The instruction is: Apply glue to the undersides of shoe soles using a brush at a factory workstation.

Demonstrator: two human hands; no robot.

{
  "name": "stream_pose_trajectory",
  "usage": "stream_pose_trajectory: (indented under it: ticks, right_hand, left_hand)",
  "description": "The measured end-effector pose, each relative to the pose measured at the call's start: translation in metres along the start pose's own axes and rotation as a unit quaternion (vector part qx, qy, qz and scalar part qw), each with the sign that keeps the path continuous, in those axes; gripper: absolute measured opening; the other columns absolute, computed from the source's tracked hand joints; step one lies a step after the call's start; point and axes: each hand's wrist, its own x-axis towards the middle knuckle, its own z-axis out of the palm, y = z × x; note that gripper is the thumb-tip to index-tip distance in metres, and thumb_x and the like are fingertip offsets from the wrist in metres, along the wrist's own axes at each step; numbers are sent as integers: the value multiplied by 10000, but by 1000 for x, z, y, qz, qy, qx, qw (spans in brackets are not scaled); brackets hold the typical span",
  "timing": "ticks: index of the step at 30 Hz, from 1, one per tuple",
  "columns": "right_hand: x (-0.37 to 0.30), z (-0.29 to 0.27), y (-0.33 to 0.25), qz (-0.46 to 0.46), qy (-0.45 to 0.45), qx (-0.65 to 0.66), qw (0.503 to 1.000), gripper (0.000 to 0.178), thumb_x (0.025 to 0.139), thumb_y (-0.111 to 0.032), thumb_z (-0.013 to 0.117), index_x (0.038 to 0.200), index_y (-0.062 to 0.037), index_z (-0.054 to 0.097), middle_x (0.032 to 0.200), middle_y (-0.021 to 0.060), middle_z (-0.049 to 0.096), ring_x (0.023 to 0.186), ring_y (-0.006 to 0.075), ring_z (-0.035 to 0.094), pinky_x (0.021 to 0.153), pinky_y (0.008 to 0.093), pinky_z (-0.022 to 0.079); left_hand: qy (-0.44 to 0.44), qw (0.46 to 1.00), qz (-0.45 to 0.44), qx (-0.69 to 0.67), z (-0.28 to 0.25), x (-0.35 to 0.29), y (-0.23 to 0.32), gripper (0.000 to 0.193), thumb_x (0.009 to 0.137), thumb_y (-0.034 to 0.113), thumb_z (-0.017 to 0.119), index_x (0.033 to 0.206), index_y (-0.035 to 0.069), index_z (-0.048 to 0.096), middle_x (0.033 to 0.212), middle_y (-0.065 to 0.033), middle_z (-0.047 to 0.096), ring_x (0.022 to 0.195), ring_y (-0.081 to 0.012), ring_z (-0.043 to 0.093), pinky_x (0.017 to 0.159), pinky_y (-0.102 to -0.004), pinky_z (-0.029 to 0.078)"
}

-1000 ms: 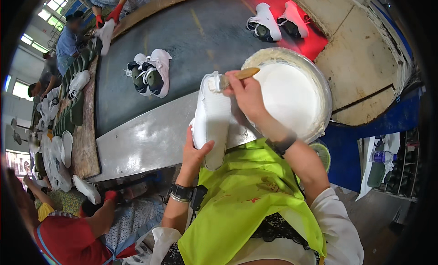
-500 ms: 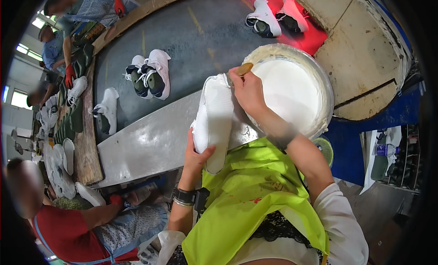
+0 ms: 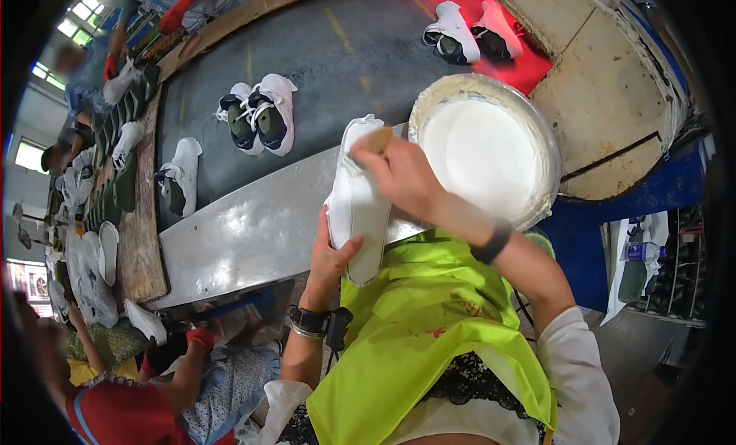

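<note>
A white shoe upper [image 3: 359,223] is held upside down, its pale underside facing up and its toe pointing away from me. Around its near part wraps my left hand [image 3: 330,257], thumb along one side. My right hand [image 3: 406,177] lies over the far part, pinching a brush-like tool by its tan wooden handle [image 3: 376,141]. The tool's working end is hidden under my fingers, against or just above the shoe's underside. Right of the shoe stands a round metal basin [image 3: 553,165] of white liquid [image 3: 487,157], with dried white crust on its inner wall.
On the dark conveyor belt [image 3: 322,85] stand a shoe pair [image 3: 272,123], a single shoe [image 3: 184,173] and another pair [image 3: 452,42] under red light. A metal ledge [image 3: 230,253] edges the belt. At left, co-workers with red gloves [image 3: 176,16] work beside rows of soles [image 3: 126,180].
My right hand has moved left from the basin's rim onto the shoe, carrying the wooden-handled tool. My left hand keeps its hold on the shoe. The co-workers at left have shifted.
</note>
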Motion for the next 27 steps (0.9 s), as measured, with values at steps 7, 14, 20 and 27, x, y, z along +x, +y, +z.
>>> stream_pose_trajectory:
  ticks: [7, 14, 20, 27]
  right_hand:
    - [63, -18, 42, 63, 87, -68, 992, 215, 913, -214, 582, 967, -19, 655, 868, 168, 670, 806, 321, 652, 706, 368, 487]
    - [37, -16, 29, 10, 85, 44, 995, 217, 911, -214, 590, 930, -14, 669, 860, 152, 679, 774, 258, 654, 698, 329, 491]
    - [40, -17, 34, 75, 82, -28, 993, 333, 926, -270, 564, 878, 48, 652, 720, 200, 647, 694, 306, 656, 648, 378, 494]
    - [-39, -3, 21, 95, 91, -106, 986, 388, 928, -281, 559, 775, 69, 631, 688, 274, 609, 710, 434, 622, 620, 457, 475]
  left_hand:
    - [5, 1000, 7, -28, -6, -3, -6, 802, 856, 151, 657, 1498, 60, 186, 1328, -97, 481, 1181, -188, 492, 986, -319, 411]
    - [6, 999, 3, -47, -8, -2, -8, 711, 870, 155, 622, 1472, 54, 257, 1312, -101, 489, 1177, -185, 492, 984, -313, 410]
    - [-2, 998, -3, -63, -6, -8, 3, 755, 856, 126, 623, 1489, 85, 215, 1304, -93, 502, 1145, -184, 522, 957, -312, 432]
    - [14, 995, -5, -96, -9, -9, 1, 710, 855, 105, 593, 1475, 86, 247, 1276, -88, 518, 1128, -182, 533, 946, -311, 441]
